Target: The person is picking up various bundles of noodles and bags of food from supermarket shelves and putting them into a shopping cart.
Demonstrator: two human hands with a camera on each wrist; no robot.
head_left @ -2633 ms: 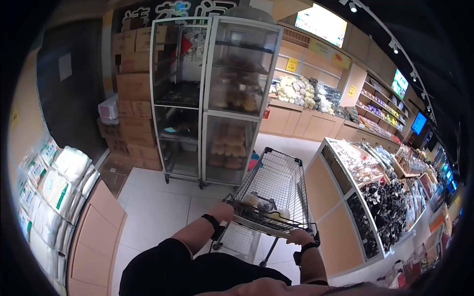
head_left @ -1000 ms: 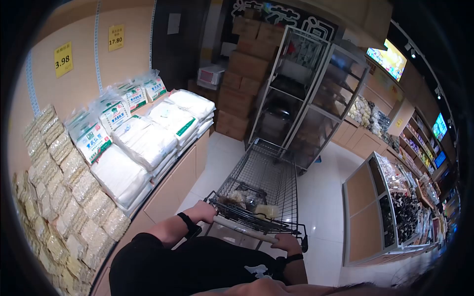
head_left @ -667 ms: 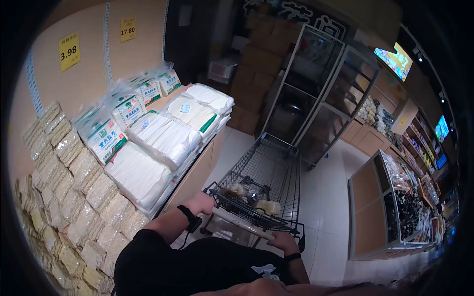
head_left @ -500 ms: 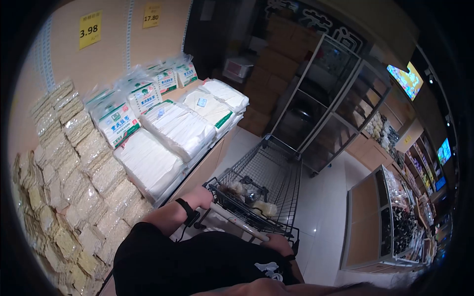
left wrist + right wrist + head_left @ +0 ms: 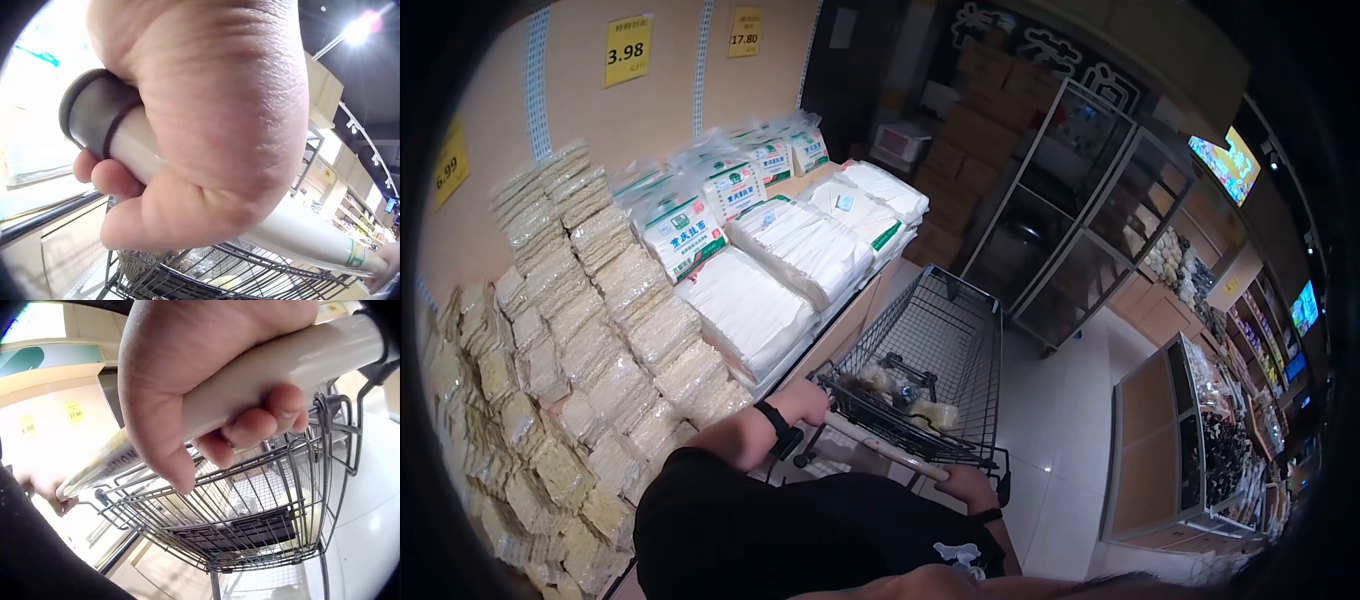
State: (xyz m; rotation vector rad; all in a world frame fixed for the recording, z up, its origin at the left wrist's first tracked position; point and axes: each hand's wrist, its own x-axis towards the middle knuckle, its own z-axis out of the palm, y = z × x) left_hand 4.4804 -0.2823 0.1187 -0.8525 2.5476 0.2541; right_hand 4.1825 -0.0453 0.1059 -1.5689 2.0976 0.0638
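My left hand [image 5: 805,400] grips the left end of a shopping cart's pale handle [image 5: 880,447]. In the left wrist view, the fingers of the left hand [image 5: 219,131] curl round the bar beside its dark end collar [image 5: 94,115]. Toward the other end, my right hand [image 5: 970,487] holds the same handle. The right wrist view shows the right hand [image 5: 169,381] with thumb and fingers wrapped round the bar. Ahead of both hands is the wire cart [image 5: 960,325], with a few bagged goods [image 5: 890,385] and a pale yellowish pack [image 5: 935,415] near its handle end.
Along the left runs a display of stacked noodle packs [image 5: 600,340] and white bagged packs [image 5: 745,310], under yellow price tags [image 5: 628,50]. A glazed rack [image 5: 1080,215] stands beyond the cart's front, near stacked cartons [image 5: 970,145]. A dry-goods stand [image 5: 1145,440] is at right.
The view has swung left, bringing the noodle display close on the left. The cart has turned and now lies alongside that display. Both hands keep their grip on the handle.
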